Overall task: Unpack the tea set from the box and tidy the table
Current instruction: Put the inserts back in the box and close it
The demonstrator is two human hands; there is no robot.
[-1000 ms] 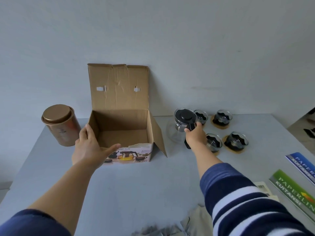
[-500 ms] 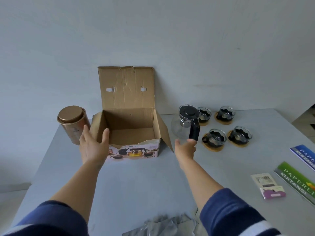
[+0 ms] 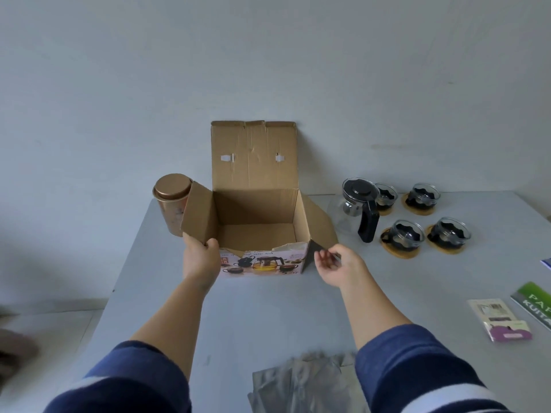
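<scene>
An open cardboard box point(image 3: 256, 216) stands at the back of the grey table point(image 3: 268, 317), its lid flap upright and its inside bare. My left hand point(image 3: 200, 257) grips the lower edge of the box's left side flap. My right hand point(image 3: 337, 265) hovers with loosely curled fingers at the tip of the right side flap; whether it touches the flap is unclear. To the right stands a glass teapot point(image 3: 356, 208) with a black lid and handle. Beside the teapot, several glass cups point(image 3: 406, 236) rest on round coasters.
A copper tin point(image 3: 171, 205) stands just left of the box, partly behind the flap. Crumpled grey wrapping point(image 3: 301, 383) lies at the near edge. A small card packet point(image 3: 501, 320) and green and blue booklets point(image 3: 533, 302) lie at the right.
My right hand has let go of the teapot's handle and moved left to the box's right flap. My left hand has closed on the left flap. The view has shifted left.
</scene>
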